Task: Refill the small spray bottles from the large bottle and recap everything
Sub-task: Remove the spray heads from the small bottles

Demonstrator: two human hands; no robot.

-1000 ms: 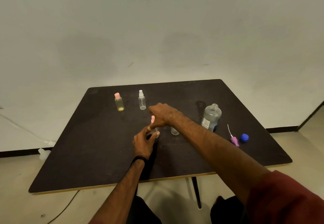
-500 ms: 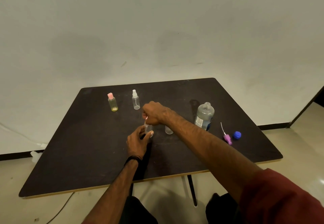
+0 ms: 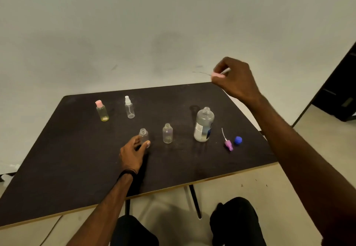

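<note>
My left hand (image 3: 133, 152) grips a small clear bottle (image 3: 143, 134) that stands uncapped on the dark table (image 3: 77, 159). High above the table's far right corner, my right hand (image 3: 234, 79) pinches a pink spray cap (image 3: 218, 75) with its dip tube sticking out. Another uncapped small bottle (image 3: 167, 133) stands to the right of the first. The large clear bottle (image 3: 203, 124) is open, farther right. A purple spray cap (image 3: 228, 144) and a blue cap (image 3: 238, 140) lie beside it.
Two capped small bottles stand at the back left: a yellowish one with a pink cap (image 3: 102, 111) and a clear one with a white sprayer (image 3: 129, 107). The table's near edge (image 3: 173, 188) is just past my knees. A wall rises behind.
My right hand has pulled the pink spray cap out of the small bottle and lifted it up and to the right. My left hand stays on that bottle.
</note>
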